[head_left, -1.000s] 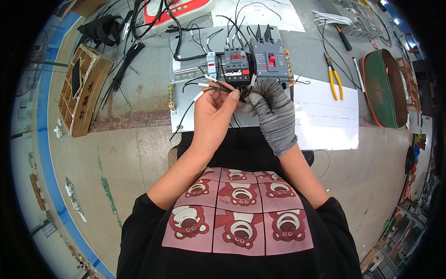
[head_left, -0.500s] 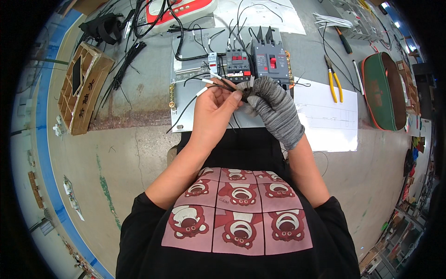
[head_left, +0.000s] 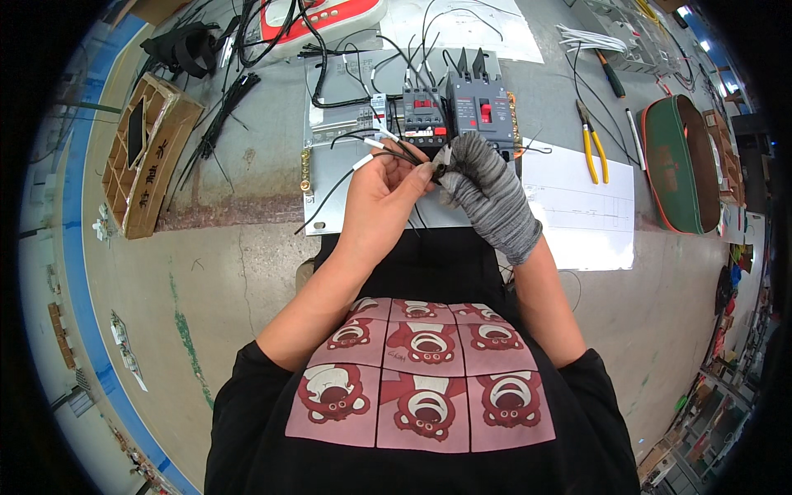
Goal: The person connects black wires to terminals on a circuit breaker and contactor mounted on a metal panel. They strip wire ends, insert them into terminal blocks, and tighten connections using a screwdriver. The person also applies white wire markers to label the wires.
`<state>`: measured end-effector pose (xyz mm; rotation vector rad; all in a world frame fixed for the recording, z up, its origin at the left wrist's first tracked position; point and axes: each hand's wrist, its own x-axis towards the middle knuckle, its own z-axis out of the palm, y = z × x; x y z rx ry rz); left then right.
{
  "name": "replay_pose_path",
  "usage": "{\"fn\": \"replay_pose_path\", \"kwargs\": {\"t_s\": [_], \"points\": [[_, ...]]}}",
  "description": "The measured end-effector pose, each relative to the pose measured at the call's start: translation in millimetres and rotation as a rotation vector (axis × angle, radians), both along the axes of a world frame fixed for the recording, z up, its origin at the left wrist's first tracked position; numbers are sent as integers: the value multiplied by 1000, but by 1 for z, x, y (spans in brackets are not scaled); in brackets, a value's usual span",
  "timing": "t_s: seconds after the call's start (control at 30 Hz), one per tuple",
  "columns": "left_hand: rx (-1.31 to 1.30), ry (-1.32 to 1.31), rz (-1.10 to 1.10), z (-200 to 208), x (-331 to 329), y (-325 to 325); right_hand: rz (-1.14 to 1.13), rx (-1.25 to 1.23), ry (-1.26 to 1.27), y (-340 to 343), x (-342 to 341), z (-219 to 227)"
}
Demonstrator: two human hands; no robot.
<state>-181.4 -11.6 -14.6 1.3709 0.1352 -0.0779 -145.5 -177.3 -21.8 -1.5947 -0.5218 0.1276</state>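
Two hands: bare left hand (head_left: 381,191) and grey-gloved right hand (head_left: 487,191) both pinch thin black wires (head_left: 375,158).
Far edge: grey breaker block (head_left: 480,109) crowds close.
Right: yellow-handled pliers (head_left: 591,152), clear.

Concrete floor (head_left: 231,272). On it: metal plate (head_left: 330,115) under the hands; paper sheet (head_left: 590,206) right of them; yellow-handled pliers (head_left: 590,148) and green case (head_left: 689,161) farther right; cardboard divider (head_left: 144,161) to the left.

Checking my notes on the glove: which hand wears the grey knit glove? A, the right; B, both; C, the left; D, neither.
A: the right hand is covered by the grey glove, while the left hand is bare as both pinch black wires together.
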Motion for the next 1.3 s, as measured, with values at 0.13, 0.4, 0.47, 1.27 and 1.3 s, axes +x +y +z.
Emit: {"fn": "replay_pose_path", "kwargs": {"t_s": [0.13,0.4,0.47,1.27,1.3], "points": [[-15,-2,7,-1,0,-1,-39,42,209,-1,-4,-2],[28,16,23,-3,-1,1,-148,-70,248,8,-16,6],[39,23,25,-3,-1,1,-189,-101,206,11,-18,5],[-57,-48,25,3,-7,-3,-340,-90,121,17,-23,-15],[-57,-69,34,6,-7,-6,-342,-89,132,16,-22,-15]]}}
